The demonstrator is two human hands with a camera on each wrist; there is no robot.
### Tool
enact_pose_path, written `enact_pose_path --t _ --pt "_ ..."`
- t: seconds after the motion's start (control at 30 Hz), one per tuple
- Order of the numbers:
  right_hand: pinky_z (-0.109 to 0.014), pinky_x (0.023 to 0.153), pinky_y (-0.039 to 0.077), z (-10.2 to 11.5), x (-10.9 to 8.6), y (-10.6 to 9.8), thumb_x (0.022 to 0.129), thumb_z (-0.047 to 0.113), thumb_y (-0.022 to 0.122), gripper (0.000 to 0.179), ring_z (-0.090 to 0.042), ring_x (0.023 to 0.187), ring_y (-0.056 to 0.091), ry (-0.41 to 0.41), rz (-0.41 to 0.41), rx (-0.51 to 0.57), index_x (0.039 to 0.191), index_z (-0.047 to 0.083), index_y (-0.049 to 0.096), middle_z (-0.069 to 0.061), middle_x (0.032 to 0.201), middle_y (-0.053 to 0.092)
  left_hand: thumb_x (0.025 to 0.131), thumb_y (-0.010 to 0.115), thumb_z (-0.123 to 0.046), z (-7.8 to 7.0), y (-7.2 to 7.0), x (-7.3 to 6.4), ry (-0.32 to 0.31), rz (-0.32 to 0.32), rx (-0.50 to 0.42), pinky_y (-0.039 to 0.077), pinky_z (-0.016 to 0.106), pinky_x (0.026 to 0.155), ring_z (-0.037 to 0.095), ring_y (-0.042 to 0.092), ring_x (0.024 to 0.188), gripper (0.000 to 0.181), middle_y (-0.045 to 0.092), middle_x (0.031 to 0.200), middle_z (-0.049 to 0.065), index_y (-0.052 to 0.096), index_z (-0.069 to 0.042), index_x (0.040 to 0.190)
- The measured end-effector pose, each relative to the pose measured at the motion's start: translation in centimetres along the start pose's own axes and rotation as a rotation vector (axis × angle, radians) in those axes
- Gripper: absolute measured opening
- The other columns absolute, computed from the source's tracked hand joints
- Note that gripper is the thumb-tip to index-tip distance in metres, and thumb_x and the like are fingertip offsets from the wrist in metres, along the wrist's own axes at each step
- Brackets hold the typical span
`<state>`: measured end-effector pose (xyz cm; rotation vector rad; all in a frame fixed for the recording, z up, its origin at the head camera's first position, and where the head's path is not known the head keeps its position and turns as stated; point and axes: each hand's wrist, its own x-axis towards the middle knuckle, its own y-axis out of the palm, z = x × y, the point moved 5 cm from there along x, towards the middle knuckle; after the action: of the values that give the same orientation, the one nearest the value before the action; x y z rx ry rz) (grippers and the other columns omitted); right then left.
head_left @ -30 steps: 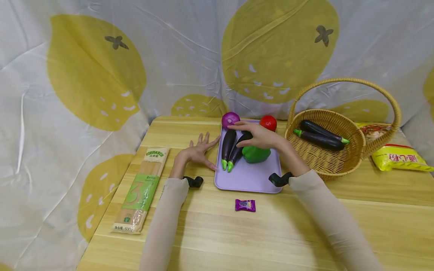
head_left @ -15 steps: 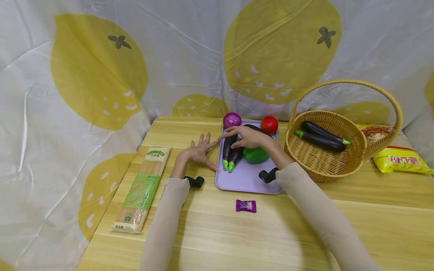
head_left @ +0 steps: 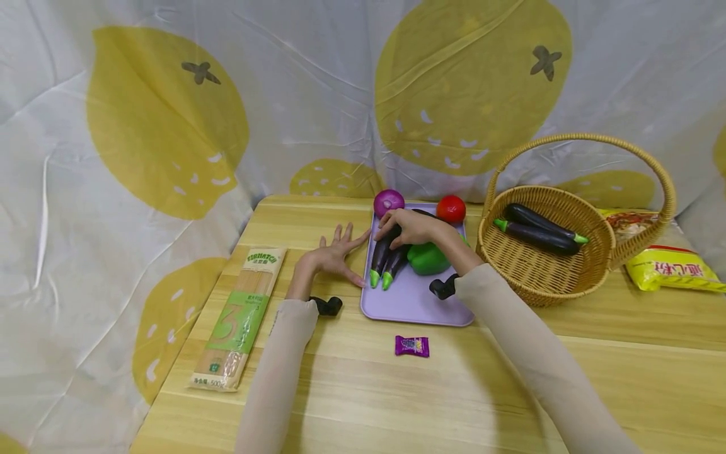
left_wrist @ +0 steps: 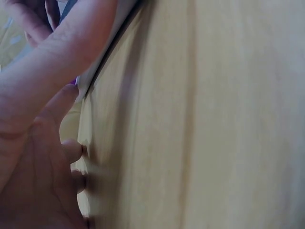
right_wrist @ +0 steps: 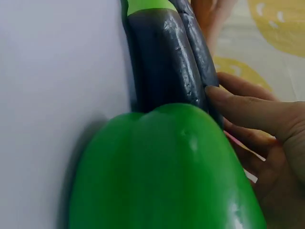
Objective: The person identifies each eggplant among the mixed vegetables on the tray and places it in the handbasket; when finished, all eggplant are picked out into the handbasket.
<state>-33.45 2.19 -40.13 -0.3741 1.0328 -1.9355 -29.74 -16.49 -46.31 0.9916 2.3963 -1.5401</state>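
A lilac tray [head_left: 397,308] carries several dark eggplants and a green bell pepper [head_left: 426,259]. My right hand [head_left: 414,227] reaches over the tray, fingers bent down around the upper part of the leftmost eggplant [head_left: 378,260]. In the right wrist view, its thumb [right_wrist: 224,98] lies against that eggplant, behind a nearer eggplant [right_wrist: 159,57]. Beside the tray's left edge, my left hand [head_left: 331,257] is spread, with its thumb and index fingertip at the rim. Part of another eggplant [head_left: 424,213] shows behind my right hand.
A purple onion [head_left: 389,203] and a red tomato [head_left: 450,209] sit at the tray's back corners. On the right stands a wicker basket [head_left: 539,287] with two eggplants, beside a yellow bag [head_left: 672,268]. Noodles [head_left: 238,318] lie left; a purple wrapped candy [head_left: 412,345] lies in front.
My right hand has moved left and its fingers have curled down around the leftmost eggplant, whose stem end has shifted slightly left. The left hand has stayed beside the tray.
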Motion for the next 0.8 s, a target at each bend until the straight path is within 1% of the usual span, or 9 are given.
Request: enact_pose_path --t 0.13,0.27,0.4,0.53,0.63,0.8 --pt "-0.050 0.113 0.047 0.0 0.0 0.0 0.088 0.002 0.079 0.034 -0.036 0.123 0.059 -0.027 -0.010 -0.020 0.122 0.006 0.077 -0.022 0.129 0.064 0.079 0.087 -0.052 0.0 0.0 -0.1 0.001 0.003 -0.007 -0.020 0.071 0.121 0.038 -0.034 0.155 0.127 -0.030 0.169 0.016 -0.002 -0.035 0.167" --pt "-0.044 0.106 0.049 0.0 0.3 -0.1 0.084 0.005 0.084 0.035 -0.032 0.113 0.060 -0.057 -0.011 -0.048 0.119 0.006 0.078 -0.020 0.120 0.066 0.078 0.087 -0.052 0.0 0.0 0.0 0.010 0.003 -0.012 -0.020 0.072 0.120 0.039 -0.033 0.155 0.127 -0.030 0.169 0.017 -0.002 -0.035 0.167" --pt "-0.039 0.099 0.049 -0.1 0.9 0.0 0.082 0.009 0.088 0.037 -0.029 0.110 0.059 -0.053 0.016 -0.046 0.118 0.008 0.079 -0.018 0.118 0.067 0.078 0.088 -0.052 0.0 0.0 0.0 0.004 0.007 -0.014 -0.021 0.071 0.121 0.037 -0.034 0.155 0.127 -0.030 0.169 0.015 -0.002 -0.036 0.166" --pt "-0.041 0.105 0.051 -0.3 1.2 0.1 0.083 0.010 0.087 0.037 -0.030 0.116 0.062 -0.031 0.064 -0.021 0.119 0.009 0.079 -0.018 0.124 0.068 0.077 0.088 -0.052 0.0 0.0 0.0 0.002 0.004 -0.012 -0.021 0.070 0.121 0.037 -0.034 0.155 0.128 -0.030 0.170 0.015 -0.002 -0.036 0.166" --pt "-0.043 0.108 0.052 -0.4 1.4 0.2 0.083 0.011 0.087 0.036 -0.030 0.119 0.064 -0.029 0.083 -0.011 0.119 0.009 0.079 -0.017 0.126 0.071 0.078 0.088 -0.051 0.0 0.0 -0.1 0.000 0.002 -0.012 -0.021 0.070 0.121 0.036 -0.034 0.155 0.127 -0.029 0.170 0.015 -0.002 -0.036 0.166" --pt "-0.042 0.104 0.053 -0.3 1.4 0.1 0.082 0.012 0.088 0.036 -0.028 0.114 0.065 -0.053 0.074 -0.002 0.116 0.009 0.080 -0.015 0.121 0.073 0.078 0.088 -0.051 0.0 0.0 -0.1 -0.001 0.000 -0.003 -0.020 0.071 0.121 0.037 -0.033 0.156 0.126 -0.029 0.170 0.015 -0.002 -0.036 0.167"
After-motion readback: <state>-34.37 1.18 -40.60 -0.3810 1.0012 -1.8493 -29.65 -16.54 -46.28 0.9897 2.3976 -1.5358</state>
